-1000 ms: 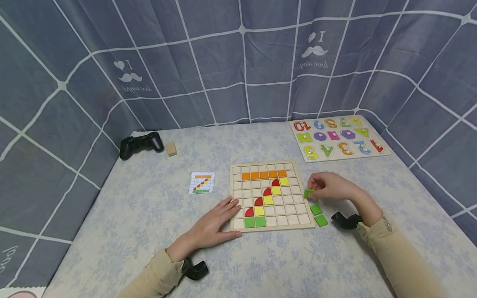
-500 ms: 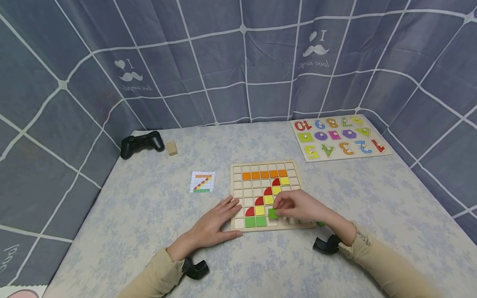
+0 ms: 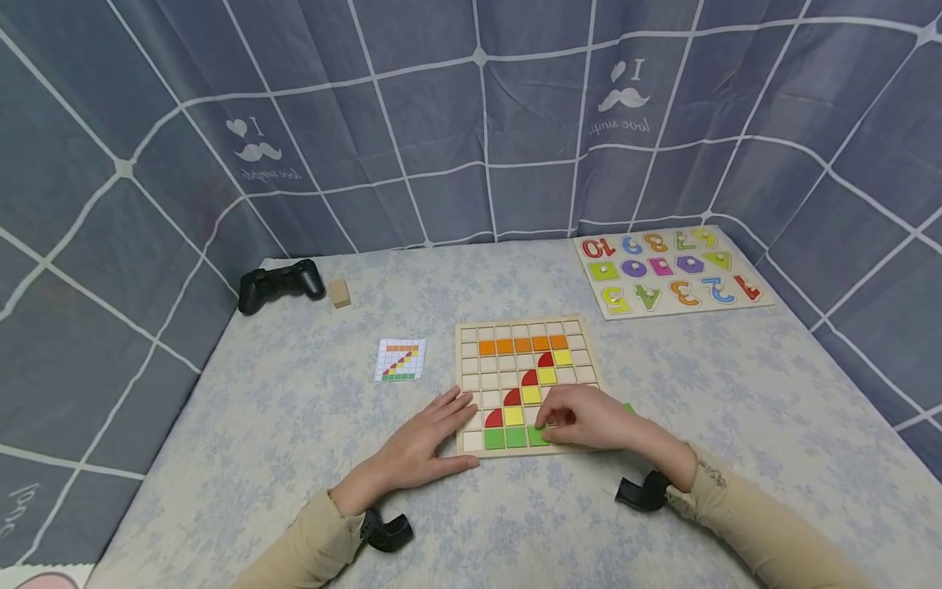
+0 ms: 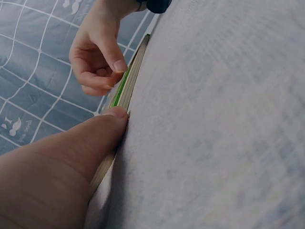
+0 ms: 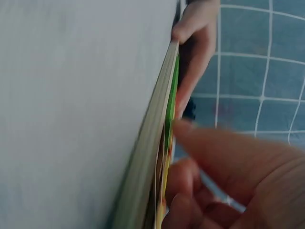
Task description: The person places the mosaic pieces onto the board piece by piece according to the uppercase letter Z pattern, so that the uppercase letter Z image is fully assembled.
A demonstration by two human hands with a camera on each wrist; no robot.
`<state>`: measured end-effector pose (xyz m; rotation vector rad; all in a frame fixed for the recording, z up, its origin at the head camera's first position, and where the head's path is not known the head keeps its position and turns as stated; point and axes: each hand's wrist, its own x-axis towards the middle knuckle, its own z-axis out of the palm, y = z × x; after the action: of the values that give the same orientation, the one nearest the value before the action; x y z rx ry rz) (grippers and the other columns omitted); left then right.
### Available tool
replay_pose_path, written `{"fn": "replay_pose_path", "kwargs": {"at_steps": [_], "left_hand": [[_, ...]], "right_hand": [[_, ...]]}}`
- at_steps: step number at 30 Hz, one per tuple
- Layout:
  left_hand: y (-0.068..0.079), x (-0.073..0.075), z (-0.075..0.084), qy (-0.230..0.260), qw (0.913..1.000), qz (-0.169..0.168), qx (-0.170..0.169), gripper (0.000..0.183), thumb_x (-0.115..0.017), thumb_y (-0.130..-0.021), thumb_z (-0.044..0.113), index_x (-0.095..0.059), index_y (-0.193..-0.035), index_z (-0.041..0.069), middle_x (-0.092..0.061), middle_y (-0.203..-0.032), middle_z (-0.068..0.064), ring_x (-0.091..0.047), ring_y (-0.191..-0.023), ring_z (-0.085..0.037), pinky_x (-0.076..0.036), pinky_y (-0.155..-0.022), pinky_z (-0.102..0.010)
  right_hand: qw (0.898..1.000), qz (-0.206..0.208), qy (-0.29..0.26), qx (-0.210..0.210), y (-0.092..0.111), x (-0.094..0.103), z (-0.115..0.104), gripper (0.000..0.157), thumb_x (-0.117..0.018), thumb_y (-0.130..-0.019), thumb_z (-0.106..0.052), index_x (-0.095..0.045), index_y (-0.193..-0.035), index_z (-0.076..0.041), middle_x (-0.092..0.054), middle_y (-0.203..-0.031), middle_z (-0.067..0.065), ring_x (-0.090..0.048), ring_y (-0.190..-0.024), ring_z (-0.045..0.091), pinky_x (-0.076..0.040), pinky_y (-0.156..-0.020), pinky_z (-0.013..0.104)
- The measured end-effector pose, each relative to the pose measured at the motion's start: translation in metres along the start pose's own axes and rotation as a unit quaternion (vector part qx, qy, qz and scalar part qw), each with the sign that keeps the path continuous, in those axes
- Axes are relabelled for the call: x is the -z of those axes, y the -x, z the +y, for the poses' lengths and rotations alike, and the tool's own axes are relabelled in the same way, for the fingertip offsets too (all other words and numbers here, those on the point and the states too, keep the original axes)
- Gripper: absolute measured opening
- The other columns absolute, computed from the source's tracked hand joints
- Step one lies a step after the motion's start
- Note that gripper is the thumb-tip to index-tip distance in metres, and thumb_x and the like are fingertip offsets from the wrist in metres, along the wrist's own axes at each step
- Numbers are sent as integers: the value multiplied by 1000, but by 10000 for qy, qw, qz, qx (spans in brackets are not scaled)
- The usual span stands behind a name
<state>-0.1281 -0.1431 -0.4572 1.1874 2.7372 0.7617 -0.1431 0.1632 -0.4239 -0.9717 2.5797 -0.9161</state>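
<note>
A wooden grid board [image 3: 471, 382] lies on the table with an orange row, a red-and-yellow diagonal and green squares along its bottom. My left hand [image 3: 419, 442] rests flat at the board's left edge, fingers spread over the rim; in the left wrist view its thumb [image 4: 107, 126] lies against the front edge. My right hand [image 3: 585, 415] has curled fingers and holds a green square tile [image 3: 537, 437] at the third green spot of the bottom row. The right thumb [image 5: 190, 131] touches that row in the right wrist view. Part of another green tile [image 3: 629, 407] shows behind the right hand.
Left of the board lies a small pattern card [image 3: 400, 361]. Farther back are a black game controller [image 3: 280, 285] and a small wooden block [image 3: 339, 294]. A number-and-shape puzzle board [image 3: 673, 278] sits at the back right. Grid-patterned curtains surround the table.
My right hand has carried a green tile from beside the board's right edge leftward and lowered it into the bottom row. The left hand stays in place.
</note>
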Motion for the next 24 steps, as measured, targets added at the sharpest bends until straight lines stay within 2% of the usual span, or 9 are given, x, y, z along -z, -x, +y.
{"fn": "replay_pose_path", "kwargs": {"at_steps": [8,16,24], "left_hand": [[0,0,1,2,10000,-30,39,76,-57,-88,55,-38,-144,7,-27,-152,-4,-14,-142,-19,-20,-115,-37],[0,0,1,11,10000,-23,25,76,-57,-88,54,-38,-144,7,-27,-152,-4,-14,-142,-19,-22,-114,-39],[0,0,2,-6,10000,-8,32,75,-57,-88,53,-39,-144,7,-28,-152,-5,-15,-142,-19,-20,-115,-36]], "right_hand": [[9960,-303,-832,-85,9,34,8,11,-68,-87,-18,-67,-97,-11,-58,-78,-8,-53,-69,9,-50,-63,23],[9909,-418,-1278,-105,19,64,29,19,-67,-88,-18,-65,-99,-3,-61,-80,-2,-57,-73,14,-52,-70,25],[9765,-775,-2012,49,30,79,54,21,-67,-87,-8,-61,-101,6,-64,-84,8,-59,-73,16,-53,-68,26]]}}
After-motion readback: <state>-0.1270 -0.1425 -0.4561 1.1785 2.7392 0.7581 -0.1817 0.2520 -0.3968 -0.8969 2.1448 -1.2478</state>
